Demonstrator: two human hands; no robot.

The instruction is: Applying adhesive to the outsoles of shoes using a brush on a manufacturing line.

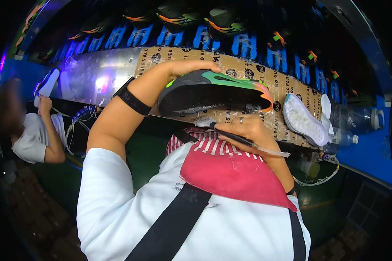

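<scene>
A shoe upper (196, 93), black with green, pink and orange parts, is tilted on its side above the bench. My left hand (194, 67) curls over its far edge and grips it. In my right hand (250, 130) is a brush (204, 123) with pale bristles and a dark handle; a thin clear tube trails from the handle's end. The bristles are close below the upper's near edge, where whitish wet streaks show; I cannot tell if they touch. A white shoe sole (304, 119), its hollow filled with whitish texture, rests to the right of the upper.
Printed cardboard (161, 58) covers the bench, with a metal sheet (104, 71) at left. Clear plastic bottles (355, 117) stand at right. Blue holders (244, 45) line the far side beneath several shoe uppers (224, 21). A co-worker (35, 135) at left holds a sole.
</scene>
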